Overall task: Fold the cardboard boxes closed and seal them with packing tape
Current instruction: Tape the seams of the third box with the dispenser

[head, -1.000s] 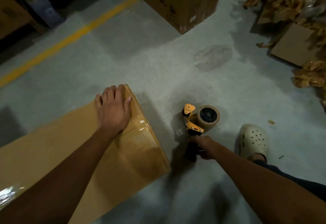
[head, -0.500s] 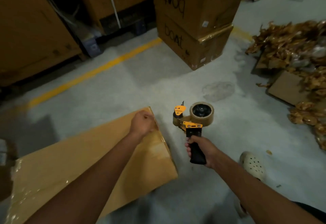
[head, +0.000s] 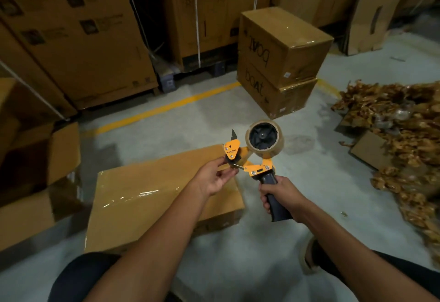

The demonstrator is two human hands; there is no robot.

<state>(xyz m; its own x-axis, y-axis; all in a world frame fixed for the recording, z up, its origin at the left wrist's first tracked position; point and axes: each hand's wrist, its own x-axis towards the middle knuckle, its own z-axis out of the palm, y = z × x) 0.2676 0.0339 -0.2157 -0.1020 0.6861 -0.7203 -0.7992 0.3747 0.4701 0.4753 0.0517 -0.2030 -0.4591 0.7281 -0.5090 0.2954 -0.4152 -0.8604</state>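
A flat, closed cardboard box [head: 147, 197] lies on the concrete floor in front of me, with shiny clear tape across its top. My right hand [head: 279, 194] grips the dark handle of an orange tape dispenser [head: 252, 156], held up above the box's right end. A brown tape roll [head: 264, 138] sits on it. My left hand [head: 214, 176] has come up to the dispenser's front, fingers pinching at the roller just below the orange blade guard.
Two sealed boxes marked "boat" [head: 281, 63] are stacked ahead. An open box [head: 40, 163] stands at the left. Tall cartons [head: 78, 40] line the back wall behind a yellow floor line [head: 166, 109]. A heap of crumpled brown tape and cardboard scraps [head: 400, 140] fills the right.
My right hand lifted the dispenser off the floor and raised it. My left hand left the box's top and moved to the dispenser's front. My view tilted upward.
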